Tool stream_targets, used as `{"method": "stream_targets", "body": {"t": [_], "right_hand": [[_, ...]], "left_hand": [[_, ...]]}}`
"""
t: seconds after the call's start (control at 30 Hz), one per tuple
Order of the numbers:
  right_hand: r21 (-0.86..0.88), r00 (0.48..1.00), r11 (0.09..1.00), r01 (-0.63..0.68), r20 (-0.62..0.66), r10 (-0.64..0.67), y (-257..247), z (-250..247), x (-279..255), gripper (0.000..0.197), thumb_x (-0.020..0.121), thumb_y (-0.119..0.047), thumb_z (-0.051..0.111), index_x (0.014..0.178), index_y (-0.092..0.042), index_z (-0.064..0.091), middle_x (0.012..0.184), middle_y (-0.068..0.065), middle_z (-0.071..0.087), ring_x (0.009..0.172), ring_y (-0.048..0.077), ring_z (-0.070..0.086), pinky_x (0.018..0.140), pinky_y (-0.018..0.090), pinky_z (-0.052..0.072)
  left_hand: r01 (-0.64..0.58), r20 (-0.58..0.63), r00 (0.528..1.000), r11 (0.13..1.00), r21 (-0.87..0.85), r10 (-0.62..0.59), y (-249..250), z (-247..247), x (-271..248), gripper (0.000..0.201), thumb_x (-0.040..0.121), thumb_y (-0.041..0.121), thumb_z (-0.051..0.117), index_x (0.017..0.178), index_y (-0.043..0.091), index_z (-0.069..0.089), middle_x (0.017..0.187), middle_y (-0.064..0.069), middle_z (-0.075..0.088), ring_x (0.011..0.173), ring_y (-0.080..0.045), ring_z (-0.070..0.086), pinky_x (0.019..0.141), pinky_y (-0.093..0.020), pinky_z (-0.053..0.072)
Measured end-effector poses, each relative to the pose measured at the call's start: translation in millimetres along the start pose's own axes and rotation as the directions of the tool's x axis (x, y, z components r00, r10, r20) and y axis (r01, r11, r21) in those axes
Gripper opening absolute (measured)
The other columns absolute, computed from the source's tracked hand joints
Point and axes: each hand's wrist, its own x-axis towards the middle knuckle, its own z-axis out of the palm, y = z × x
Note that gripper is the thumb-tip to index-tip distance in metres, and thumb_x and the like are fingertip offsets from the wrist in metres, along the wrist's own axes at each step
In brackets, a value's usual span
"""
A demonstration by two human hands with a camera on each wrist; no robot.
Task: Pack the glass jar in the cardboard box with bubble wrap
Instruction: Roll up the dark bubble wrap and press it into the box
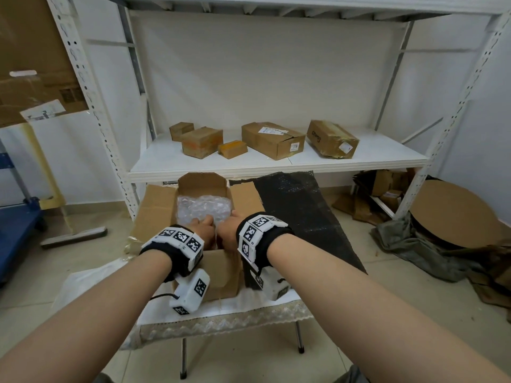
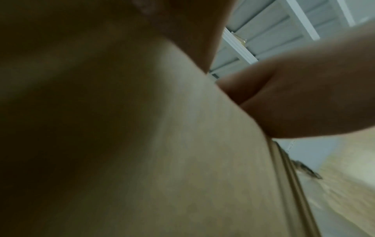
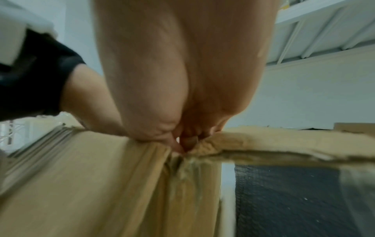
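Bubble wrap (image 1: 203, 210) already fills my cardboard box (image 1: 221, 269), jar unseen; left hand (image 1: 203, 230) and right hand (image 1: 228, 230) pinch its near flap, closing remains.

Sticker on large shelf box (image 1: 273, 140): the number "778" is read on a small white label (image 1: 295, 146).
Right shelf box (image 1: 332, 138): dark printed lettering is seen, too small to be read.
Wrist bands: only coded square markers are borne.
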Motion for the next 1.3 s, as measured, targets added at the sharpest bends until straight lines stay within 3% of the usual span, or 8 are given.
{"method": "stream_targets", "body": {"t": [0.13, 0.3, 0.43, 0.5, 0.63, 0.77, 0.93, 1.3], "right_hand": [[0.168, 0.999, 0.986, -0.025, -0.033, 0.031, 5, -17, -12, 0.030, 0.092, -0.016, 0.063, 0.120, -0.007, 0.064, 0.123, 0.011, 0.065, 0.107, 0.027, 0.063, 0.085, 0.031, 0.049], [0.100, 1.000, 0.995, -0.016, -0.016, 0.018, 12, 7, 27, 0.023, 0.074, -0.032, 0.074, 0.091, -0.022, 0.062, 0.101, 0.005, 0.071, 0.077, 0.025, 0.064, 0.077, 0.038, 0.055], [0.134, 0.994, 0.990, 0.040, 0.095, -0.053, 54, 96, 175, 0.037, 0.050, -0.052, 0.071, 0.079, -0.029, 0.069, 0.079, -0.001, 0.074, 0.076, 0.029, 0.068, 0.088, 0.059, 0.043], [0.351, 0.993, 0.933, -0.084, 0.112, 0.047, 43, 63, 115, 0.032, 0.059, -0.049, 0.071, 0.080, -0.025, 0.072, 0.070, -0.003, 0.071, 0.071, 0.025, 0.065, 0.094, 0.053, 0.044], [0.703, 0.967, 0.700, 0.123, -0.244, 0.076, 25, -6, -41, 0.023, 0.095, -0.010, 0.050, 0.093, -0.006, 0.072, 0.093, 0.010, 0.070, 0.081, 0.023, 0.063, 0.082, 0.034, 0.053], [0.807, 0.813, 0.539, 0.241, -0.471, 0.342, 54, -8, -64, 0.025, 0.091, -0.005, 0.050, 0.081, -0.018, 0.068, 0.091, 0.000, 0.069, 0.092, 0.019, 0.065, 0.092, 0.037, 0.052], [0.871, 0.732, 0.477, 0.120, -0.402, 0.550, 103, 7, -78, 0.012, 0.092, -0.018, 0.054, 0.086, -0.019, 0.065, 0.092, 0.007, 0.070, 0.089, 0.025, 0.065, 0.086, 0.040, 0.055], [0.738, 0.759, 0.472, -0.482, 0.082, 0.646, 176, 114, -101, 0.019, 0.087, -0.026, 0.068, 0.103, -0.018, 0.062, 0.120, 0.012, 0.062, 0.107, 0.025, 0.057, 0.090, 0.034, 0.048]], "left_hand": [[-0.047, -0.001, 0.999, 0.998, -0.040, 0.047, -5, -18, -4, 0.034, 0.097, 0.016, 0.054, 0.129, 0.005, 0.054, 0.134, -0.012, 0.053, 0.123, -0.029, 0.051, 0.090, -0.030, 0.040], [-0.116, -0.008, 0.993, 0.986, -0.120, 0.116, -13, -33, 6, 0.029, 0.085, 0.005, 0.066, 0.114, 0.010, 0.066, 0.109, -0.010, 0.068, 0.093, -0.022, 0.057, 0.073, -0.025, 0.046], [-0.036, 0.061, 0.998, 0.999, 0.037, 0.034, -11, -15, 18, 0.040, 0.088, 0.027, 0.064, 0.127, 0.029, 0.057, 0.128, -0.007, 0.059, 0.117, -0.026, 0.052, 0.099, -0.038, 0.046], [-0.037, 0.088, 0.996, 0.996, 0.076, 0.031, -7, -14, 20, 0.037, 0.091, 0.029, 0.061, 0.127, 0.035, 0.060, 0.131, -0.005, 0.058, 0.119, -0.024, 0.051, 0.099, -0.037, 0.044], [-0.073, 0.075, 0.995, 0.997, 0.023, 0.071, -5, -42, 9, 0.027, 0.094, 0.013, 0.059, 0.121, 0.013, 0.065, 0.124, -0.001, 0.063, 0.097, -0.015, 0.054, 0.077, -0.013, 0.045], [-0.127, -0.267, 0.960, 0.983, -0.130, 0.089, -3, -86, 5, 0.004, 0.092, 0.020, 0.059, 0.091, 0.023, 0.062, 0.104, -0.003, 0.066, 0.090, -0.018, 0.059, 0.079, -0.032, 0.047], [-0.206, -0.364, 0.924, 0.953, -0.220, 0.116, 59, -116, 5, 0.004, 0.089, 0.026, 0.063, 0.089, 0.022, 0.065, 0.100, -0.001, 0.066, 0.091, -0.018, 0.062, 0.076, -0.029, 0.047], [-0.274, -0.170, 0.955, 0.940, -0.205, 0.242, 180, -68, 29, 0.021, 0.082, 0.025, 0.072, 0.099, 0.012, 0.072, 0.098, -0.007, 0.071, 0.089, -0.025, 0.068, 0.081, -0.037, 0.058]]}}
